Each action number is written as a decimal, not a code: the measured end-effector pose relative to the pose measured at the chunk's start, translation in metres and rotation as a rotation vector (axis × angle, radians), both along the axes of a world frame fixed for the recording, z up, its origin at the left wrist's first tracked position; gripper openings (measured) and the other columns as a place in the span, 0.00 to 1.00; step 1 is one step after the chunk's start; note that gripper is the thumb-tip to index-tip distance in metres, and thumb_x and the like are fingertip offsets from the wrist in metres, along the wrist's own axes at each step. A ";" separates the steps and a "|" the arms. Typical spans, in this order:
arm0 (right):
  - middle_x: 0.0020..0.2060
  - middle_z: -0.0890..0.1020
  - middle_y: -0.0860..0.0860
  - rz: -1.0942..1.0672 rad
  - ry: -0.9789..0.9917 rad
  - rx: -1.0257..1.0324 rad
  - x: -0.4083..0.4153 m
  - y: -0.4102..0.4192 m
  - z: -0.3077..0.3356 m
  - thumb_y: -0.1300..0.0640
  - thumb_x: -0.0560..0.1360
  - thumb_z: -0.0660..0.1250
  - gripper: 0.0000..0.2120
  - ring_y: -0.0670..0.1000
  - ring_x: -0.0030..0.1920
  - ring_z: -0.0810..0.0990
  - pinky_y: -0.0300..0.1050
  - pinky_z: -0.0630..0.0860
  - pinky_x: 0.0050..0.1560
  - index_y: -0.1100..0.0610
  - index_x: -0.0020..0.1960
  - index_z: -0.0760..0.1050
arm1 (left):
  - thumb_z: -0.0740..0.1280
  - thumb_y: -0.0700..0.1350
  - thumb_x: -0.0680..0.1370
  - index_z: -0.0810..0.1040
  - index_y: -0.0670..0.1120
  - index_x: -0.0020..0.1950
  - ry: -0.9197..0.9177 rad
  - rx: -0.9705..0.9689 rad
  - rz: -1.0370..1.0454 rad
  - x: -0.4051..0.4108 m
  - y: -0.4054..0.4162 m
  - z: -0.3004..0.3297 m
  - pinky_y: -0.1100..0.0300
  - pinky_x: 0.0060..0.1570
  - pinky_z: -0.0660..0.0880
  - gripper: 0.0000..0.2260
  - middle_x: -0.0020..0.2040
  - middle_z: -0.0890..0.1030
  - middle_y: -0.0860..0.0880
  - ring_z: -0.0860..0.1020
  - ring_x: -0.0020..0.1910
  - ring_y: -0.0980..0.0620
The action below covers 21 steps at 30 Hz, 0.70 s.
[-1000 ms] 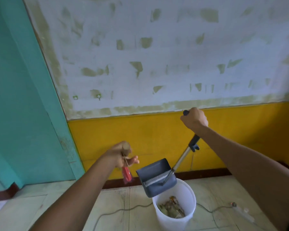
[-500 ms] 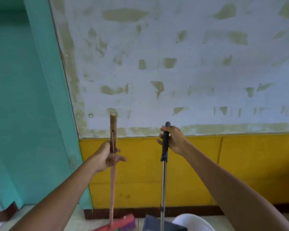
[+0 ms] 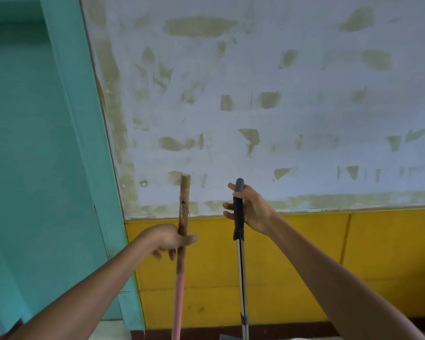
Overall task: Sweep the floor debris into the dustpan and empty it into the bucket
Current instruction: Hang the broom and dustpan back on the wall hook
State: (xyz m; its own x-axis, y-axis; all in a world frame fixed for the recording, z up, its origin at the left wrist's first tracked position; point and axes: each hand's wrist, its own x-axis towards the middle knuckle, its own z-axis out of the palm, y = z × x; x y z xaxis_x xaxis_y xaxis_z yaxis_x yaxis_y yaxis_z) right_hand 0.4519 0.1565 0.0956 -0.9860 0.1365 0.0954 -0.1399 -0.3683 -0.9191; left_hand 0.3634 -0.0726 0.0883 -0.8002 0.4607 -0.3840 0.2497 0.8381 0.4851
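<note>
Dustpan handle (image 3: 238, 218) in loose right grip (image 3: 255, 210)

A gap stands free between the upright brown-and-pink wooden broomstick (image 3: 184, 209) and the blue-gripped metal dustpan pole (image 3: 241, 266). The patchy white-and-yellow wall (image 3: 292, 114) blocks the way ahead, seemingly close behind them.

**No Writing in View**

Nothing could be read. No letters, numbers, labels or brand marks showed on the broom stick (image 3: 184, 204), the dustpan pole (image 3: 240, 266), or the patched wall (image 3: 280, 69).
</note>
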 end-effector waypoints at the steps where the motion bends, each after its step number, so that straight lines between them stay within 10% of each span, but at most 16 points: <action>1: 0.64 0.70 0.57 0.006 0.008 0.017 -0.003 -0.001 0.001 0.59 0.77 0.66 0.26 0.57 0.45 0.83 0.54 0.80 0.50 0.57 0.73 0.63 | 0.63 0.65 0.76 0.81 0.44 0.41 0.139 -0.046 -0.067 0.002 0.001 0.006 0.61 0.33 0.71 0.24 0.34 0.78 0.50 0.74 0.31 0.52; 13: 0.48 0.80 0.60 -0.176 0.158 0.055 -0.038 -0.035 0.075 0.54 0.79 0.67 0.16 0.58 0.49 0.84 0.52 0.80 0.40 0.68 0.55 0.72 | 0.63 0.43 0.71 0.67 0.39 0.31 0.608 1.095 -0.049 0.046 0.037 0.097 0.58 0.29 0.69 0.11 0.27 0.70 0.49 0.68 0.26 0.52; 18: 0.33 0.78 0.56 -0.012 0.304 -0.173 -0.044 -0.049 0.104 0.62 0.77 0.66 0.03 0.54 0.36 0.80 0.48 0.80 0.41 0.63 0.47 0.74 | 0.68 0.46 0.77 0.78 0.46 0.39 0.705 1.170 -0.023 0.046 0.078 0.107 0.68 0.42 0.74 0.08 0.44 0.78 0.46 0.80 0.42 0.56; 21: 0.29 0.75 0.51 -0.029 0.265 -0.202 -0.047 -0.042 0.107 0.61 0.78 0.61 0.05 0.48 0.31 0.77 0.42 0.77 0.34 0.59 0.43 0.70 | 0.68 0.47 0.77 0.78 0.49 0.37 0.754 1.127 0.046 0.043 0.092 0.113 0.75 0.32 0.70 0.09 0.36 0.80 0.52 0.79 0.35 0.65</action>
State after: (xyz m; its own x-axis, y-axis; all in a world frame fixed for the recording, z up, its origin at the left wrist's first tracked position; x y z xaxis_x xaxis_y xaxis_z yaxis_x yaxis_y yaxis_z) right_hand 0.4046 0.1144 0.2023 -0.9261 0.2069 0.3156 -0.3772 -0.5320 -0.7581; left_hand 0.4068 0.0191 0.2018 -0.6699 0.1984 0.7154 0.7396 0.0945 0.6663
